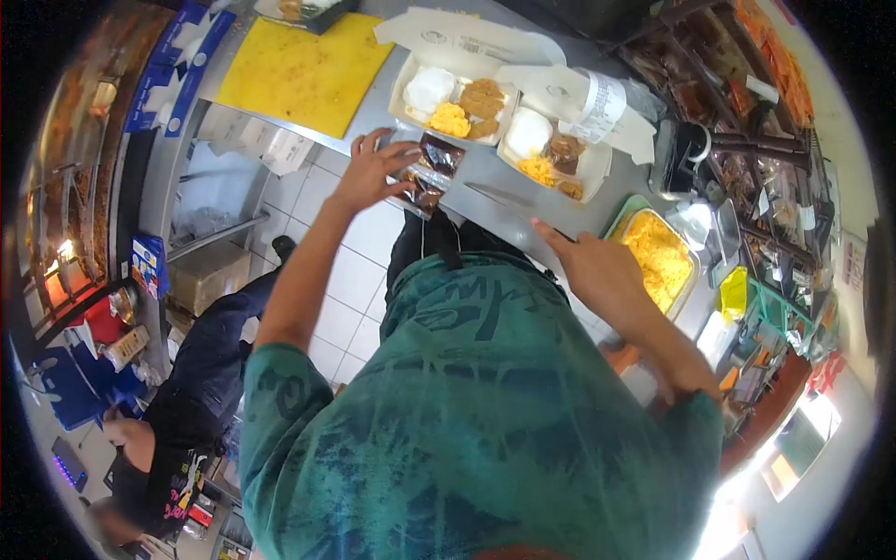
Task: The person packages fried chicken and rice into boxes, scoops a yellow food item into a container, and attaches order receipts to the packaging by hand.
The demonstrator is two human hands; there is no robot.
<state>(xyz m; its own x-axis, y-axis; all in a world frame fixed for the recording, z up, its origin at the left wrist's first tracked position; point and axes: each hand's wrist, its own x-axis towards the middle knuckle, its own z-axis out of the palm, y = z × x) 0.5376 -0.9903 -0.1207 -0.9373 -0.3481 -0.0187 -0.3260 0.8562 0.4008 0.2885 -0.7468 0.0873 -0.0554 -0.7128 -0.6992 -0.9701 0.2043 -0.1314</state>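
My left hand presses its thumb and fingers on a strip of clear plastic sauce packets with dark brown contents at the counter's front edge. A knife is in my right hand, its blade pointing left towards the packets and apart from them. Behind the packets stands an open paper food box with white rice, yellow scrambled egg and brown fried pieces. To its right is a second open paper box holding rice, egg and brown meat. A printed slip lies on its lid.
A yellow cutting board lies left of the boxes, with a dark container at its far edge. On the right is a metal tray of yellow egg. Behind me at left, another person bends over a work surface.
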